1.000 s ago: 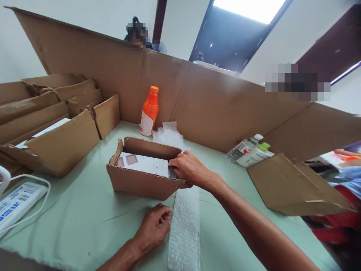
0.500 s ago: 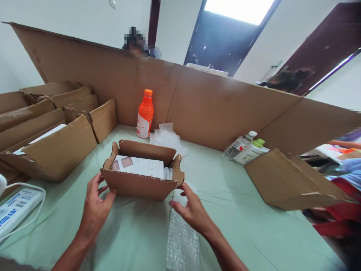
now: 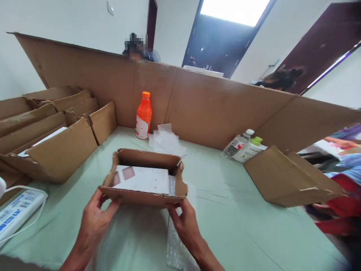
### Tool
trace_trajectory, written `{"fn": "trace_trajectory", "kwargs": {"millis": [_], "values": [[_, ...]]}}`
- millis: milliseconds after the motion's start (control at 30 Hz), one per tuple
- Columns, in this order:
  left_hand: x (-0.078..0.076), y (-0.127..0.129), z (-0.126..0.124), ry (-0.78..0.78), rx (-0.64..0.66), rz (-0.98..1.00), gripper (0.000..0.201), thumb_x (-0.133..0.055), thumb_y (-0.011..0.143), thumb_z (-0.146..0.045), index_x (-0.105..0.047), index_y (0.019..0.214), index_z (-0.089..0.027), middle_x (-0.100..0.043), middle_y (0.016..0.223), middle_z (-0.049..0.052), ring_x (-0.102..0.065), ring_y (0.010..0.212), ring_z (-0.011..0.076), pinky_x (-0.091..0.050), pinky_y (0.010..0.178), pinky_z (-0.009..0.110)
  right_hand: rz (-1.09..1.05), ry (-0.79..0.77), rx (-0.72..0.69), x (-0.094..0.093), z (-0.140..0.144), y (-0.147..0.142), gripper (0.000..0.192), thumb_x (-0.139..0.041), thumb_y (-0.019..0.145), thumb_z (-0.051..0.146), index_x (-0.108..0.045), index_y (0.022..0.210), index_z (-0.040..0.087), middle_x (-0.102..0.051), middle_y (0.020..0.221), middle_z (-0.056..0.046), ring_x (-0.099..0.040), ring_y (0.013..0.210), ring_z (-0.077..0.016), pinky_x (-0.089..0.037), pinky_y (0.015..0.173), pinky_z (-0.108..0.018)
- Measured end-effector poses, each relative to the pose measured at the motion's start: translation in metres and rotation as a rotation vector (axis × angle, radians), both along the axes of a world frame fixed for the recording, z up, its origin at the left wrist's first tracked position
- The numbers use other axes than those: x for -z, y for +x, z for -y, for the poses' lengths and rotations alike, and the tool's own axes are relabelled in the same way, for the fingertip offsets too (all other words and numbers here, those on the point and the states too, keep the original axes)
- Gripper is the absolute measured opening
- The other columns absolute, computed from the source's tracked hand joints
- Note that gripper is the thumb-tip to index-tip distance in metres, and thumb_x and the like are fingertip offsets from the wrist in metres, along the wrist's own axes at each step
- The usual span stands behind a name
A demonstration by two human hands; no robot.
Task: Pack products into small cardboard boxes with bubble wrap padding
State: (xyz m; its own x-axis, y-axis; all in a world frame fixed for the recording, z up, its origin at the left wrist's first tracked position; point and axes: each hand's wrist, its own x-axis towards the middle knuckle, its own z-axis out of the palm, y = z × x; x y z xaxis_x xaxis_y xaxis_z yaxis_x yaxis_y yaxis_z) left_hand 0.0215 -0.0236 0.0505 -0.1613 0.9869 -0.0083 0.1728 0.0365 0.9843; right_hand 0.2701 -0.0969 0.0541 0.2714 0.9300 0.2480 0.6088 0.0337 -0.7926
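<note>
Your left hand (image 3: 94, 222) grips the near left corner of the small cardboard box (image 3: 143, 180), fingers curled onto its front wall, while your right hand (image 3: 184, 224) pinches the near right corner from below. The box sits in the middle of the desk (image 3: 239, 226), toward its near edge, and looks tipped up at the front so its open top tilts toward you. Its long axis runs left to right, parallel to the near edge. Inside lies a flat white carton (image 3: 142, 179), long side the same way, with a clear wrapped piece tucked at its right end. You seem to be at the step of lifting or squaring the packed box; the next move likely calls for an even grip on both corners so the contents stay put. A strip of bubble wrap (image 3: 176, 248) lies under your right wrist. An orange bottle (image 3: 143, 116) stands at the far edge by the cardboard wall (image 3: 220, 113).
</note>
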Motion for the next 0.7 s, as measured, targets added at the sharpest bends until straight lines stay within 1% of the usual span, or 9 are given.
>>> {"fn": "trace_trajectory", "kwargs": {"millis": [67, 133, 167, 233, 333, 400, 567, 700], "values": [[-0.003, -0.018, 0.0, 0.015, -0.062, -0.031, 0.063, -0.072, 0.071, -0.05, -0.062, 0.127, -0.022, -0.073, 0.115, 0.008, -0.07, 0.099, 0.027, -0.057, 0.085, 0.035, 0.015, 0.006, -0.062, 0.001, -0.008, -0.017, 0.018, -0.052, 0.09, 0.03, -0.064, 0.102, 0.023, -0.069, 0.087, -0.007, -0.064, 0.074, -0.0217, -0.054, 0.056, -0.03], [-0.006, -0.024, 0.0, 0.052, -0.061, -0.033, 0.066, -0.072, 0.075, -0.049, -0.058, 0.134, -0.023, -0.07, 0.122, 0.008, -0.069, 0.1, 0.0254, -0.056, 0.087, 0.034, 0.025, 0.022, -0.077, -0.004, -0.014, -0.022, 0.025, -0.051, 0.091, 0.029, -0.063, 0.112, 0.024, -0.068, 0.091, -0.008, -0.064, 0.079, -0.0224, -0.054, 0.058, -0.031], [-0.007, -0.022, 0.0, 0.066, -0.047, -0.026, 0.066, -0.071, 0.076, -0.048, -0.057, 0.135, -0.022, -0.07, 0.124, 0.008, -0.069, 0.1, 0.0247, -0.056, 0.088, 0.034, 0.028, 0.035, -0.071, -0.008, -0.015, -0.02, 0.027, -0.05, 0.091, 0.029, -0.062, 0.115, 0.023, -0.068, 0.093, -0.008, -0.064, 0.082, -0.0227, -0.055, 0.06, -0.031], [-0.007, -0.008, -0.001, 0.075, -0.007, -0.013, 0.065, -0.071, 0.077, -0.047, -0.057, 0.135, -0.021, -0.071, 0.122, 0.008, -0.069, 0.099, 0.024, -0.056, 0.088, 0.034, 0.039, 0.059, -0.042, -0.017, -0.011, -0.007, 0.027, -0.051, 0.091, 0.03, -0.062, 0.115, 0.023, -0.068, 0.095, -0.009, -0.064, 0.086, -0.0231, -0.056, 0.065, -0.032], [-0.007, 0.03, -0.003, 0.075, 0.084, 0.002, 0.057, -0.07, 0.078, -0.045, -0.061, 0.128, -0.021, -0.073, 0.112, 0.007, -0.069, 0.098, 0.0242, -0.055, 0.086, 0.033, 0.049, 0.054, 0.04, -0.026, 0.007, 0.024, 0.024, -0.052, 0.089, 0.029, -0.063, 0.109, 0.023, -0.068, 0.097, -0.008, -0.065, 0.085, -0.0226, -0.056, 0.068, -0.033], [-0.01, 0.062, -0.005, 0.079, 0.172, 0.013, 0.051, -0.069, 0.076, -0.044, -0.064, 0.121, -0.02, -0.074, 0.106, 0.007, -0.069, 0.095, 0.024, -0.054, 0.084, 0.032, 0.05, 0.041, 0.121, -0.026, 0.024, 0.047, 0.024, -0.052, 0.088, 0.028, -0.063, 0.108, 0.022, -0.069, 0.097, -0.008, -0.065, 0.082, -0.0218, -0.055, 0.066, -0.032], [-0.019, 0.152, -0.008, 0.153, 0.429, 0.09, 0.042, -0.065, 0.074, -0.037, -0.065, 0.111, -0.016, -0.072, 0.097, 0.005, -0.067, 0.089, 0.0219, -0.053, 0.078, 0.03, 0.054, 0.028, 0.381, -0.017, 0.064, 0.101, 0.022, -0.054, 0.087, 0.036, -0.062, 0.098, 0.02, -0.07, 0.09, -0.007, -0.063, 0.067, -0.0198, -0.053, 0.057, -0.032], [-0.015, 0.215, -0.007, 0.158, 0.632, 0.139, 0.044, -0.061, 0.074, -0.029, -0.062, 0.117, -0.016, -0.071, 0.104, 0.005, -0.066, 0.092, 0.021, -0.052, 0.08, 0.03, 0.053, 0.046, 0.55, -0.007, 0.093, 0.138, 0.024, -0.055, 0.085, 0.041, -0.06, 0.095, 0.02, -0.07, 0.088, -0.007, -0.062, 0.062, -0.0197, -0.053, 0.054, -0.033]]}}
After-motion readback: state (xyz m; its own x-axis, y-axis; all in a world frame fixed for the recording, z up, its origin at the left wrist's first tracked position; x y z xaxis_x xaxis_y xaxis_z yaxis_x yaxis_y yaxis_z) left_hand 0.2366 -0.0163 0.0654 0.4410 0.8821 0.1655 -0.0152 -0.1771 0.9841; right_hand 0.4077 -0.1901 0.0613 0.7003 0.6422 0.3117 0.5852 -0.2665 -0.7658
